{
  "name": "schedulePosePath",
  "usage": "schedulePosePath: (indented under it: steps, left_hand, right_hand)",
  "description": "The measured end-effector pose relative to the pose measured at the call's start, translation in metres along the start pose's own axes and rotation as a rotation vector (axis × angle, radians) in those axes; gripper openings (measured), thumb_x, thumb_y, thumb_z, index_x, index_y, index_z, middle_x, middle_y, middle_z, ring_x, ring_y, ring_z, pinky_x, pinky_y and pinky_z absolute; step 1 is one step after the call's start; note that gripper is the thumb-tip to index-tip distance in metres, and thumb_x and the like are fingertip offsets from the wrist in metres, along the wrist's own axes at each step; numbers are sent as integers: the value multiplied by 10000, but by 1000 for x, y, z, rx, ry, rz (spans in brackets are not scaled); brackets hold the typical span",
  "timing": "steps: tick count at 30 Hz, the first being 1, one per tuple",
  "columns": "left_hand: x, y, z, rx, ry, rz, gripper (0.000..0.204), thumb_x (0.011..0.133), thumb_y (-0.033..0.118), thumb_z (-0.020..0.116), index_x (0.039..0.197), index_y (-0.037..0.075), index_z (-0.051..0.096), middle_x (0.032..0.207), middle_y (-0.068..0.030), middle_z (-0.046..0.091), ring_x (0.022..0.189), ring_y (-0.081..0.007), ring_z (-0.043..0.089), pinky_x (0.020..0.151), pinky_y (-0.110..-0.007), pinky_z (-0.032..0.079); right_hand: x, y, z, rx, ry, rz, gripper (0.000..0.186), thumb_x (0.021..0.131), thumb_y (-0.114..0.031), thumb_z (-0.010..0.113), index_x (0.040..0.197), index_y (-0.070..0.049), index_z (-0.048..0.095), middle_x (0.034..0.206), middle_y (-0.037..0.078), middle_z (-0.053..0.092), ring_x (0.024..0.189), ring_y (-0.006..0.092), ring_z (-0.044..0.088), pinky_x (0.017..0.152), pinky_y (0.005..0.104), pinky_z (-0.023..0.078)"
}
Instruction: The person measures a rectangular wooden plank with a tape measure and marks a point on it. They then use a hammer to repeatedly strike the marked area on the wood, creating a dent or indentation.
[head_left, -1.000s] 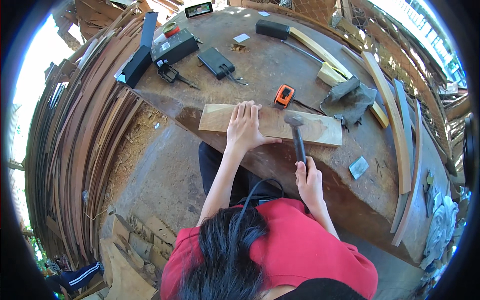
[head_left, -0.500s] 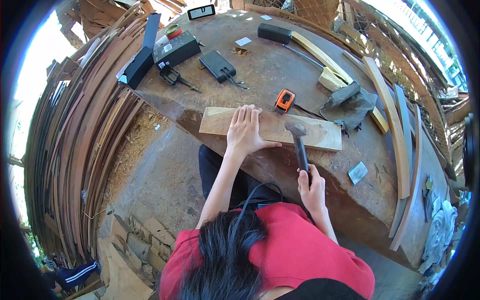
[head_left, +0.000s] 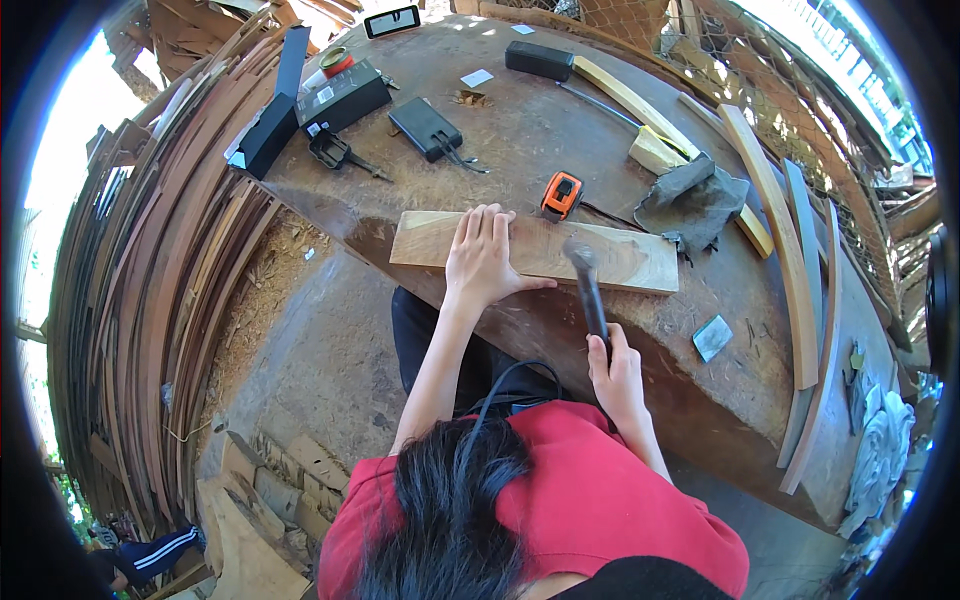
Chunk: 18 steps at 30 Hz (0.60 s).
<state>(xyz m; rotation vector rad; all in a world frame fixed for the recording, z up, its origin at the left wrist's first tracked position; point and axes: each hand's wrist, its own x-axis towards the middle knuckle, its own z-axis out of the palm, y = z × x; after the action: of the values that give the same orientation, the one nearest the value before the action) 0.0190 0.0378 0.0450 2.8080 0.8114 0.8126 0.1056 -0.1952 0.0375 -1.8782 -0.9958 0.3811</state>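
A pale wooden board (head_left: 620, 262) lies across the near edge of a large worn tabletop. Pressed on its left part is my left hand (head_left: 480, 262), fingers over the top toward the far edge and thumb spread along the near edge. My right hand (head_left: 618, 372) is wrapped round the dark handle of a hammer (head_left: 592, 300). The hammer's head is over the board's right half; whether it touches the wood I cannot tell. Just beyond the board sits an orange and black tape measure (head_left: 562, 195).
A grey cloth (head_left: 692, 205), a small bluish block (head_left: 712, 338) and long wood strips (head_left: 775, 230) lie to the right. Farther back are a black power bank (head_left: 426, 128), black boxes (head_left: 345, 98) and a phone (head_left: 392, 21). Stacked planks (head_left: 150, 290) stand at left.
The whole view has shifted slightly. The hammer has moved a little left and its head has turned slightly. My left hand stays on the same part of the board.
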Motion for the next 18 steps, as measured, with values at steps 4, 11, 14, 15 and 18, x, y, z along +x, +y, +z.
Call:
schedulePosePath:
  steps: [4,11,14,15,18]
  left_hand:
    - [1,1,-1,-3,-16,-9,1040,485,748,759,1189,28,496,1199,-123,500,1211,-301,441,1071,-412,346]
    - [0,1,0,14,-4,-11,1053,474,740,769,1197,27,488,1219,-120,496,1226,-303,434,1074,-415,345]
    - [0,1,-1,1,-30,-21,1051,471,740,769,1192,25,498,1233,-123,493,1236,-304,428,1080,-421,341]
    - [0,1,0,0,-27,-19,1051,473,741,768,1193,24,499,1235,-124,493,1237,-304,428,1081,-422,339]
    - [0,0,0,7,-23,-15,1056,472,745,765,1196,23,502,1237,-126,494,1238,-305,430,1085,-425,336]
  right_hand:
    - [2,-2,-8,13,-34,-32,284,993,-275,524,957,4,564,569,20,527,445,95,495,440,266,372]
    - [-1,-8,0,123,-96,229,296,977,-288,558,983,8,570,560,92,548,473,181,575,482,329,423]
    - [0,-10,-3,213,-72,194,324,983,-307,551,1006,16,551,544,48,538,412,120,517,413,280,402]
    - [0,-11,-4,239,-62,191,327,985,-309,548,1010,17,547,540,39,534,401,110,507,398,269,397]
    - [0,-15,-4,315,-77,202,277,992,-267,539,969,9,527,556,4,500,406,67,475,366,233,365]
